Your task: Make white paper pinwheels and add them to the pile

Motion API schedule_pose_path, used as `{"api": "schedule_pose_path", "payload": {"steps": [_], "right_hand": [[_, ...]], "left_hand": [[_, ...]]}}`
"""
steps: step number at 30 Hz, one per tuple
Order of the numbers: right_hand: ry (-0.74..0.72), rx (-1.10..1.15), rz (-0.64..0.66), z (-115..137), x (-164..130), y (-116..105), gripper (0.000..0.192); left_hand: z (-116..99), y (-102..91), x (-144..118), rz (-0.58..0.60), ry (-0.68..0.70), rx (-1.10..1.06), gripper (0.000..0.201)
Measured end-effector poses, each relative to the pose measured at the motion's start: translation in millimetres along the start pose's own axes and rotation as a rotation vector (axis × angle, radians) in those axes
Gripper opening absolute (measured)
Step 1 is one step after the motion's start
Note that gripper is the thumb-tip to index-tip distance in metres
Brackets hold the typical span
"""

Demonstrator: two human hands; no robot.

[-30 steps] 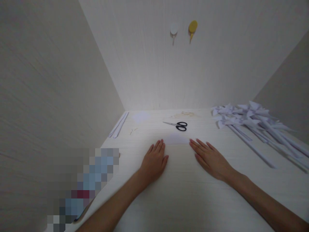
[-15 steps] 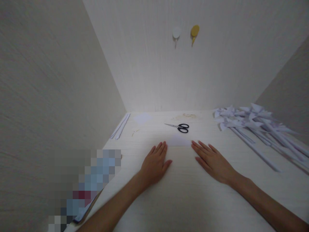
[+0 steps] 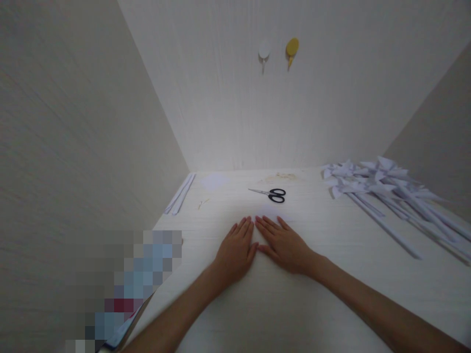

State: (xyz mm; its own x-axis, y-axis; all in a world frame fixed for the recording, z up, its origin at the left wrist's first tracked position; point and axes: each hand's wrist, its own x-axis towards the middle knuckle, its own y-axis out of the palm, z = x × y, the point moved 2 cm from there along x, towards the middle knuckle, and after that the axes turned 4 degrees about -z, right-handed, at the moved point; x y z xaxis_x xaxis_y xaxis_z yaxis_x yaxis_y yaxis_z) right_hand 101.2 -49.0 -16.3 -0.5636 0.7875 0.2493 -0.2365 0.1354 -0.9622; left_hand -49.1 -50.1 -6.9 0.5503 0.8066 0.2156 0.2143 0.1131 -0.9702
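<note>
My left hand (image 3: 236, 249) lies flat, fingers stretched out, its tips at the left end of a small folded sheet of white paper (image 3: 273, 213). Beside it, my right hand (image 3: 282, 245) is also flat, its fingertips along the paper's near edge. The two thumbs almost meet. Much of the paper is hidden under or behind my fingers. Just beyond it, scissors (image 3: 271, 194) with black handles lie with the blades pointing left.
Several white paper pinwheels (image 3: 362, 186) on rolled paper sticks lie at the right. Paper sticks (image 3: 180, 193) and a square paper sheet (image 3: 214, 181) lie at the back left. Two hooks, one white (image 3: 264, 50), one yellow (image 3: 292, 47), are on the wall. A blurred patch (image 3: 136, 279) covers something at the left edge.
My right hand has slid left along the paper's near edge, from its right corner to beside my left hand. My left hand has stayed in place.
</note>
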Motion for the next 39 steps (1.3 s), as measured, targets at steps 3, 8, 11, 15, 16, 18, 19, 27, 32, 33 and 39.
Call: {"api": "schedule_pose_path", "payload": {"steps": [3, 8, 11, 15, 16, 18, 19, 27, 32, 33, 39], "right_hand": [[0.003, 0.018, 0.022, 5, 4, -2, 0.056], [0.041, -0.021, 0.029, -17, -14, -5, 0.052], [0.084, -0.050, 0.010, -38, -32, -8, 0.052], [0.148, -0.086, -0.005, -58, -51, -13, 0.053], [0.157, -0.093, -0.007, -60, -54, -14, 0.053], [0.173, -0.106, -0.015, -61, -57, -15, 0.052], [0.190, -0.114, -0.025, -62, -57, -14, 0.052], [0.275, -0.089, -0.174, -77, -34, -3, 0.052], [0.175, -0.007, -0.177, -80, -12, 0, 0.046], [0.162, 0.010, -0.181, -79, -9, 0, 0.044], [0.126, 0.197, -0.276, -75, -6, 0, 0.033]], "left_hand": [[0, -0.7, 0, 0.009, 0.000, 0.008, 0.048], [1, -1.1, -1, 0.024, -0.002, 0.026, 0.049], [1, -0.9, 0, 0.025, 0.002, 0.025, 0.050], [2, -0.9, 0, 0.029, 0.001, 0.022, 0.049], [2, -1.0, 0, 0.030, 0.000, 0.020, 0.049], [2, -1.3, 0, 0.034, -0.003, 0.018, 0.050], [2, -1.4, 0, 0.038, -0.005, 0.017, 0.050], [8, -0.2, 4, 0.024, 0.034, -0.006, 0.048], [16, 0.8, 18, 0.024, 0.109, -0.039, 0.044], [16, 1.5, 22, 0.011, 0.119, -0.045, 0.042], [1, 13.1, 48, -0.128, 0.090, -0.090, 0.034]]}}
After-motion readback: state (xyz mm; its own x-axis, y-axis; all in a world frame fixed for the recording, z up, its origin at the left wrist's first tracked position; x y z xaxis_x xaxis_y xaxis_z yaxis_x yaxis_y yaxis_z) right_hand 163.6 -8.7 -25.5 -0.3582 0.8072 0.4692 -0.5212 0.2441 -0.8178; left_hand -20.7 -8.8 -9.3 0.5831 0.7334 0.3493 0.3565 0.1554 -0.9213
